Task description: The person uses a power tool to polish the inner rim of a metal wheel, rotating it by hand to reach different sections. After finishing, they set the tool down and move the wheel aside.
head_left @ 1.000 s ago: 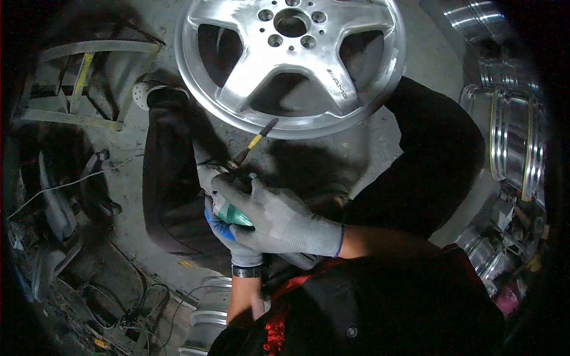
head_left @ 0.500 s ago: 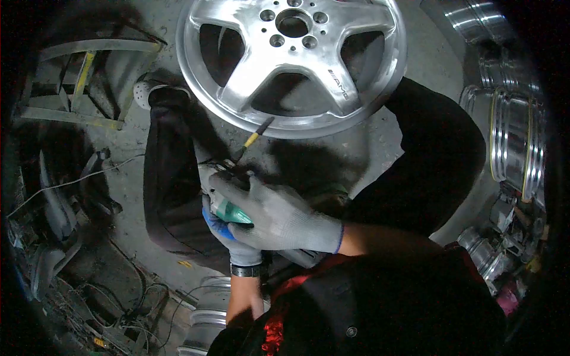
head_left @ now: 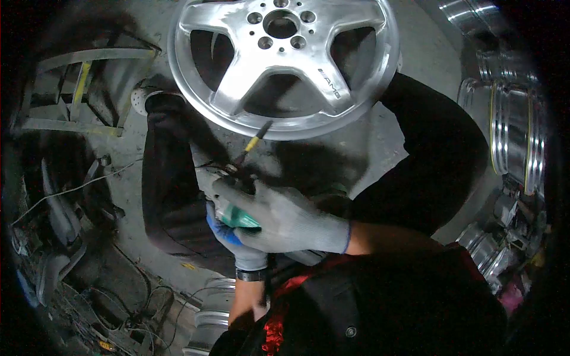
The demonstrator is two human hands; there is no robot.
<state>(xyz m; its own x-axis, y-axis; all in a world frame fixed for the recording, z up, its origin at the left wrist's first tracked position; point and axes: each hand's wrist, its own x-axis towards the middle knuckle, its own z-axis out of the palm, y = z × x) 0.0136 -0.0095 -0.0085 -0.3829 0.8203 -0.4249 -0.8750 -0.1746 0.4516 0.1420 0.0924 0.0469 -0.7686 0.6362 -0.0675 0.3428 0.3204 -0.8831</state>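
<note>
The right hand (head_left: 291, 219) hides much of the green tool (head_left: 240, 218) and part of the left hand (head_left: 224, 231). The top edge cuts off the wheel (head_left: 284, 66), and the clutter (head_left: 113, 311) at lower left is too dark to tell apart.

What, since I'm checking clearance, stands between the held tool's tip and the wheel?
Nothing visible. The tool's dark tip overlaps the wheel at its lower rim in view; whether they touch is unclear. The right hand and left hand hold the green body.

Gloved hands (head_left: 288, 221) around a green tool (head_left: 240, 219), yellow-banded bit (head_left: 252, 143) near a silver wheel (head_left: 282, 62), more rims (head_left: 515, 130) at right
</note>
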